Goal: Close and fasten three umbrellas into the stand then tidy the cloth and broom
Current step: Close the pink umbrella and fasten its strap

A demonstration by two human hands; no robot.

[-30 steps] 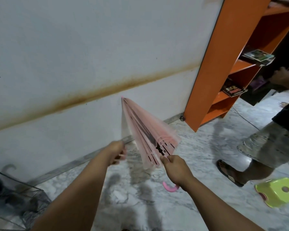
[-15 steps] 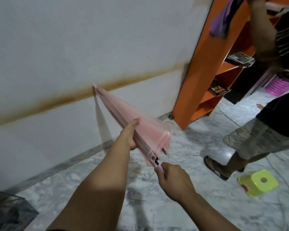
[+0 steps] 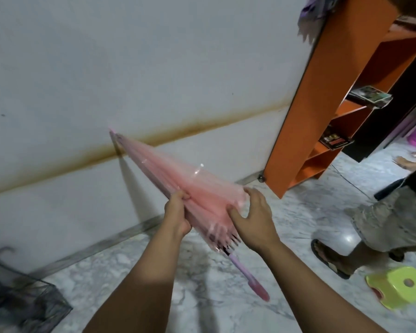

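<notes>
A translucent pink umbrella point(image 3: 168, 174) is folded and held at a slant, its tip touching the white wall at upper left, its pink handle point(image 3: 247, 277) pointing down to the right. My left hand point(image 3: 177, 212) grips the folded canopy from the left side. On the right side of the canopy my right hand point(image 3: 252, 217) presses its spread fingers into the loose folds. A black wire mesh stand point(image 3: 24, 301) sits on the floor at the lower left, with a grey curved umbrella handle point(image 3: 4, 249) sticking out of it.
An orange shelf unit point(image 3: 322, 111) stands against the wall at right, with a purple cloth point(image 3: 315, 10) hanging near its top. Another person point(image 3: 389, 219) in sandals stands at right. A yellow-green stool point(image 3: 399, 286) lies on the marble floor.
My right hand left the handle end and moved up onto the canopy. The umbrella tilted lower, its tip against the wall, and the canopy is gathered tighter.
</notes>
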